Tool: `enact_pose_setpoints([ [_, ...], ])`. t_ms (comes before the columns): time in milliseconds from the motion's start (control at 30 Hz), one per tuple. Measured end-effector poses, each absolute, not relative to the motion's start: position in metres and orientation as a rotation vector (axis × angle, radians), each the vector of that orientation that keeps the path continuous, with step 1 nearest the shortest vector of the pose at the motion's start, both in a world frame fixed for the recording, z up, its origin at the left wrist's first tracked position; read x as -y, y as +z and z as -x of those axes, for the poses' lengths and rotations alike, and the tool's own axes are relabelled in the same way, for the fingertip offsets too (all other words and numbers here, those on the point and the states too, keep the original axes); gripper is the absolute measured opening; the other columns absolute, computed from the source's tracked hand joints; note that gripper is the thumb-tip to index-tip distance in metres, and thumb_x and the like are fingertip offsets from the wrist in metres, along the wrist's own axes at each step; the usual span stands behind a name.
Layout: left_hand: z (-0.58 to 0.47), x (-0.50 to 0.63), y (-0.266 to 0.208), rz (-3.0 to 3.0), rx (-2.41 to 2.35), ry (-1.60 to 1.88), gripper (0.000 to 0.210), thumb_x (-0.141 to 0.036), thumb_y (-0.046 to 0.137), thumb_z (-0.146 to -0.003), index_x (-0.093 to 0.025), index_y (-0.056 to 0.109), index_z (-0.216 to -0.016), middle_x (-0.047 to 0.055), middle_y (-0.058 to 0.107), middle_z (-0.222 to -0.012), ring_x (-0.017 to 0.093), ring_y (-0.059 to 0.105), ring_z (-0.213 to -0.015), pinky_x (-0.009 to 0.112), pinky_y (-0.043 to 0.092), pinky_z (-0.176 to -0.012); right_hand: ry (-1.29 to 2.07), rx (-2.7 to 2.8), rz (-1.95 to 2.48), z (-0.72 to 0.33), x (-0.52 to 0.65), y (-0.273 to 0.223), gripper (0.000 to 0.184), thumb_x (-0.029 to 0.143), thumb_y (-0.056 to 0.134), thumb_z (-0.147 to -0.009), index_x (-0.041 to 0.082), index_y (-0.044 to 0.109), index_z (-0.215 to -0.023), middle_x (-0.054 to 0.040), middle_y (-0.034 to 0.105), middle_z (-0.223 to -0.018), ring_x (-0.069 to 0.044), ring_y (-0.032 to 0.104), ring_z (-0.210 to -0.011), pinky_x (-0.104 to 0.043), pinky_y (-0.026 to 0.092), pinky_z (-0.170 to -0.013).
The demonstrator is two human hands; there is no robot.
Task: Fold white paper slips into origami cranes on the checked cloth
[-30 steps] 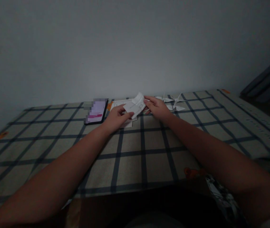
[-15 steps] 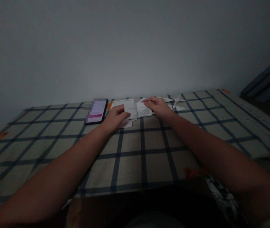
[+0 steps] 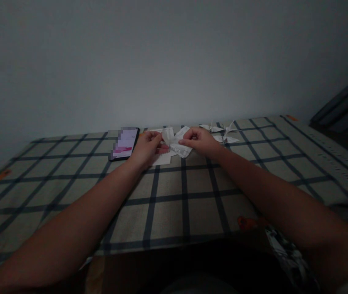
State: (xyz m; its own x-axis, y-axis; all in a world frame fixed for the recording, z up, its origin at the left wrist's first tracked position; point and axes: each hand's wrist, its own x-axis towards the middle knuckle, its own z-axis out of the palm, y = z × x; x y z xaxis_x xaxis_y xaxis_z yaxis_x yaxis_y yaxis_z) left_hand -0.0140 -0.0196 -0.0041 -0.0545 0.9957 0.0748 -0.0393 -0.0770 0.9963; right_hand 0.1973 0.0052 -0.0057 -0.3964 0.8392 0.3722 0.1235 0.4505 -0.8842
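Between my hands is a creased white sheet of paper [image 3: 177,143], its flaps standing up and spread apart. My left hand [image 3: 147,147] pinches its left side between thumb and fingers. On the other side my right hand [image 3: 199,141] is closed on the paper's right part, thumb pointing inward. Flat white paper pieces [image 3: 162,159] lie under and beside my left hand, partly covered by it. Several folded paper cranes [image 3: 227,131] rest just beyond my right hand.
A phone [image 3: 125,143] with a lit screen lies left of my left hand. The checked tablecloth [image 3: 169,216] covers the table, which meets a plain wall [image 3: 174,61] at the back. Dark striped fabric [image 3: 345,100] hangs at the far right.
The paper was flatter and squarer between my hands; now its flaps are opened and lifted. My left fingers have turned upward, and my right hand has curled closer in on the paper.
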Motion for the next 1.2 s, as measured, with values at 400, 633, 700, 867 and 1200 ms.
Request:
enact_pose_setpoints([
  [400,0.0092,0.0244,-0.0072,-1.360,-0.902,1.336,0.053,-0.041,0.083,-0.071,-0.019,0.066,-0.115,0.010,0.070,-0.120,0.024,0.068,-0.109,0.043,0.054,-0.100,0.790,1.852,0.747,-0.1949,-0.0066,-0.0086,0.038,0.047,0.079,-0.072,0.020,0.052,-0.069,0.0015,0.056,-0.071,-0.013,0.050,-0.067,-0.028,0.039,-0.064],
  [633,0.0100,0.0274,-0.0049,-1.440,-0.883,1.340,0.059,-0.034,0.083,-0.071,-0.019,0.063,-0.125,0.013,0.069,-0.125,0.026,0.066,-0.114,0.041,0.055,-0.098,1.018,1.755,0.787,-0.1935,-0.0032,-0.0070,0.038,0.050,0.075,-0.074,0.020,0.053,-0.075,0.0039,0.052,-0.067,-0.011,0.045,-0.061,-0.025,0.034,-0.056],
  [700,0.0098,0.0274,-0.0045,-1.446,-0.875,1.353,0.060,-0.033,0.085,-0.069,-0.019,0.063,-0.124,0.012,0.069,-0.125,0.027,0.066,-0.115,0.041,0.055,-0.098,1.065,1.739,0.782,-0.1925,-0.0030,-0.0072,0.036,0.049,0.074,-0.076,0.020,0.053,-0.077,0.0044,0.051,-0.065,-0.010,0.045,-0.060,-0.024,0.035,-0.054],
  [867,0.0100,0.0259,-0.0041,-1.441,-0.890,1.363,0.057,-0.036,0.085,-0.069,-0.018,0.065,-0.119,0.012,0.071,-0.121,0.026,0.068,-0.111,0.042,0.055,-0.097,1.127,1.740,0.709,-0.1909,-0.0045,-0.0068,0.027,0.042,0.072,-0.079,0.019,0.063,-0.089,0.0003,0.063,-0.075,-0.013,0.057,-0.068,-0.026,0.045,-0.061],
  [1200,0.0148,0.0188,-0.0118,-1.356,-0.941,1.428,0.036,-0.026,0.077,-0.073,-0.015,0.067,-0.106,0.010,0.075,-0.108,0.025,0.072,-0.099,0.044,0.057,-0.092,0.858,1.542,0.845,-0.1975,-0.0093,-0.0037,0.020,0.037,0.067,-0.082,0.018,0.069,-0.088,-0.0056,0.072,-0.085,-0.018,0.067,-0.080,-0.034,0.053,-0.076],
])
